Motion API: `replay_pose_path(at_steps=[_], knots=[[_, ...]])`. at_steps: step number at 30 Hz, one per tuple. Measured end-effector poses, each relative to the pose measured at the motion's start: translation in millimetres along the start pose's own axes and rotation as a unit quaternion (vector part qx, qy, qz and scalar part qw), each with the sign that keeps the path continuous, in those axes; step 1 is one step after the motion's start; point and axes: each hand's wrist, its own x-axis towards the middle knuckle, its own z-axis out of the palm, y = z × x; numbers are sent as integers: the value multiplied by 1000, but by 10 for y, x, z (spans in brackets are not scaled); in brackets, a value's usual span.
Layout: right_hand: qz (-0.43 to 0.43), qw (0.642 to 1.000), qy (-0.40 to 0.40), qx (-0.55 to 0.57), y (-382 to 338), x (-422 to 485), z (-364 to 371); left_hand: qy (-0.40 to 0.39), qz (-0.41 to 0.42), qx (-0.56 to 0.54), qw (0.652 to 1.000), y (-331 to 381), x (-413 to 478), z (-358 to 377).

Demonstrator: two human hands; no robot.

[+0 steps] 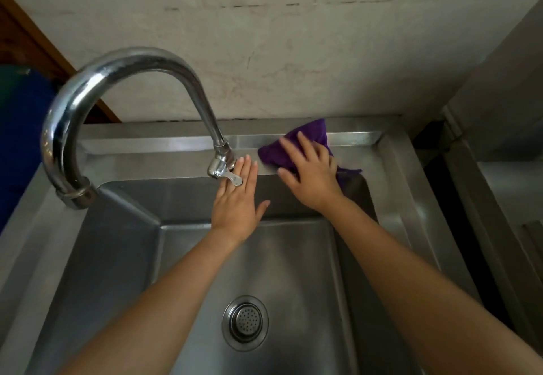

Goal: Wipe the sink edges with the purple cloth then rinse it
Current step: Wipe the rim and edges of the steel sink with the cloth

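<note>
The steel sink (393,186) is filling most of what I'm looking at, its back ledge running along the foot of a stained wall (293,51). The tall curved faucet (88,87) is rising from that ledge and arching out to the left over the basin.

The person is reaching in with both arms. The right hand (311,175) is lying flat, fingers spread, pressing the purple cloth (311,134) against the back ledge just right of the tap's base. The left hand (235,207) is also flat, fingers straight and close together, its tips touching the tap's base, with the small lever (232,177) lying across the fingers. Neither hand is gripping anything.

The cloth is looking soft and light, bunched into a rough triangle with one corner hanging over the basin edge. I'd judge it will slide easily on smooth steel under a flat palm, and for rinsing it will want gathering up in the fingers at its thick middle.

The faucet's base is standing right in the wiping path along the ledge, so the cloth will probably have to work round it. Something blue (23,128) is sitting off to the left, and the drain strainer (245,321) is sitting in the basin floor.
</note>
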Motion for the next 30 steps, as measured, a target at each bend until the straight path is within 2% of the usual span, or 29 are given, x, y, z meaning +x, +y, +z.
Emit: replay_pose_path(at_steps=[2,7,11,17,21,26,30], knots=[[-30,998,-19,-61,18,22,134,-7,4,1,1000,-13,10,-7],[-51,991,65,-102,196,-19,167,-29,3,13,999,-19,17,-43],[6,986,111,-120,505,-110,46,-37,3,19,999,-9,17,-62],[88,971,137,-175,825,-257,-136,-48,-25,0,999,102,23,-100],[137,967,155,-148,820,-476,-200,-37,-53,-46,997,281,75,-126],[136,972,152,-118,801,-861,-240,-61,34,-71,995,558,301,-109],[171,958,229,-22,800,-948,-360,-60,68,-47,995,642,626,-83]])
